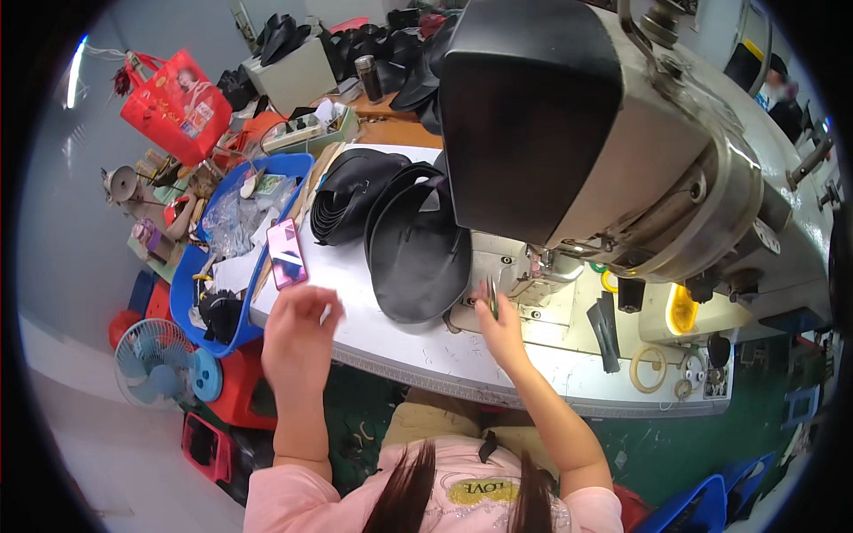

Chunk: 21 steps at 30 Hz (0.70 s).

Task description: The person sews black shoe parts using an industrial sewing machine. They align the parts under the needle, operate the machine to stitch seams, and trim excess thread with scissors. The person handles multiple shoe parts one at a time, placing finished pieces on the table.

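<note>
My left hand hovers over the front left of the white sewing table, fingers curled, and I cannot see anything in it. My right hand is raised near the needle area of the large grey sewing machine and pinches a small green-handled thread snip. A stack of black curved leather pieces lies on the table between my hands, with a second fanned black stack behind it.
A pink phone lies at the table's left edge. A blue basket of scraps and plastic stands to the left, a small blue fan and red stools lower down, a red bag behind. Black strips and rings lie at the right.
</note>
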Each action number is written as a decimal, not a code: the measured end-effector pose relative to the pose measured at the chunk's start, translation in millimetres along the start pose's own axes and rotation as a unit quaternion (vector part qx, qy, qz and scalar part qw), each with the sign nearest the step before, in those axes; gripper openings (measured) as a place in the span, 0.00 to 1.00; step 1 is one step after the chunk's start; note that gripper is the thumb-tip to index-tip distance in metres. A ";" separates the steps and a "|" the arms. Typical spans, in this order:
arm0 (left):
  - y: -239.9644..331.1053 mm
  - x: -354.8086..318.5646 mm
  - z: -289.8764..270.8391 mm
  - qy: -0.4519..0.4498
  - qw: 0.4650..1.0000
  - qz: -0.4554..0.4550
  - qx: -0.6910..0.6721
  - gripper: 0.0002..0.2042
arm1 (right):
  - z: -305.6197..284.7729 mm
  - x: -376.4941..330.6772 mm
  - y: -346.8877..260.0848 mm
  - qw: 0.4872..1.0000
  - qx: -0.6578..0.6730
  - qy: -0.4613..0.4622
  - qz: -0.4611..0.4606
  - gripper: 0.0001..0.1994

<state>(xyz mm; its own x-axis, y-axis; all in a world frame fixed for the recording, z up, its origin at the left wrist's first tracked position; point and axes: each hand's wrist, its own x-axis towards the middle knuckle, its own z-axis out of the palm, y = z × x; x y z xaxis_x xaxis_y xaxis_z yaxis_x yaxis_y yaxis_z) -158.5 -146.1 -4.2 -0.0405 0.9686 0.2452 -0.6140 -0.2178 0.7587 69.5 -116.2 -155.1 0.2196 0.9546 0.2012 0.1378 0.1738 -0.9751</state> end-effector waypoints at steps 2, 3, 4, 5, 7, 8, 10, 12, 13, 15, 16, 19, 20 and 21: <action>18.9 -26.9 55.9 -0.121 0.987 0.109 0.005 0.12 | -11.9 -20.8 1.8 0.998 0.012 -0.028 0.054 0.10; 19.9 -31.0 81.1 -0.181 0.971 0.150 -0.043 0.07 | -19.8 -34.0 11.0 0.999 -0.020 -0.016 0.043 0.09; 19.8 -36.3 104.6 -0.247 0.946 0.186 -0.099 0.04 | -26.1 -45.8 20.3 0.998 -0.049 -0.007 0.029 0.07; 25.5 -20.5 114.6 -0.385 0.896 0.185 -0.120 0.06 | -32.9 -56.1 20.6 0.997 -0.073 0.001 -0.001 0.06; 35.2 -27.4 147.8 -0.398 0.883 0.160 -0.191 0.04 | -46.5 -70.7 17.1 0.993 -0.107 -0.014 -0.054 0.03; 37.3 -32.5 159.7 -0.339 0.896 0.148 -0.245 0.04 | -53.9 -74.9 16.1 0.988 -0.135 -0.013 -0.076 0.02; 44.0 -51.0 184.5 -0.199 0.917 0.155 -0.309 0.04 | -62.7 -80.5 2.6 0.986 -0.156 -0.011 -0.057 0.02; 45.3 -64.7 204.0 -0.100 0.921 0.160 -0.340 0.06 | -69.2 -86.5 2.9 0.985 -0.167 -0.003 -0.040 0.02; 47.3 -69.7 211.8 -0.064 0.921 0.163 -0.348 0.07 | -71.0 -86.6 3.4 0.984 -0.176 0.002 -0.030 0.02; 47.7 -76.2 221.8 -0.012 0.919 0.166 -0.358 0.10 | -70.2 -86.7 0.8 0.982 -0.186 0.003 -0.038 0.03; 47.5 -78.5 226.0 0.004 0.916 0.170 -0.362 0.11 | -69.0 -86.1 -0.1 0.981 -0.191 0.000 -0.042 0.04; 54.7 -80.5 224.0 0.042 0.927 0.166 -0.332 0.14 | -66.3 -84.9 7.1 0.978 -0.191 0.020 -0.079 0.07; 58.5 -80.8 221.3 0.051 0.939 0.156 -0.303 0.14 | -66.0 -85.5 6.6 0.985 -0.168 0.019 -0.046 0.09; 62.8 -80.9 217.5 0.060 0.949 0.144 -0.273 0.13 | -67.1 -87.1 6.1 0.989 -0.144 0.020 -0.014 0.10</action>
<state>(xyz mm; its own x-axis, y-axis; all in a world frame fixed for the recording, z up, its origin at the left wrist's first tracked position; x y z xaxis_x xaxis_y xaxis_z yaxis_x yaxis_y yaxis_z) -22.3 -264.2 154.8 -0.3382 0.8918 0.3005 -0.8792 -0.4133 0.2371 116.0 -214.4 -172.2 0.2489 0.9394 0.2359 0.4126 0.1175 -0.9033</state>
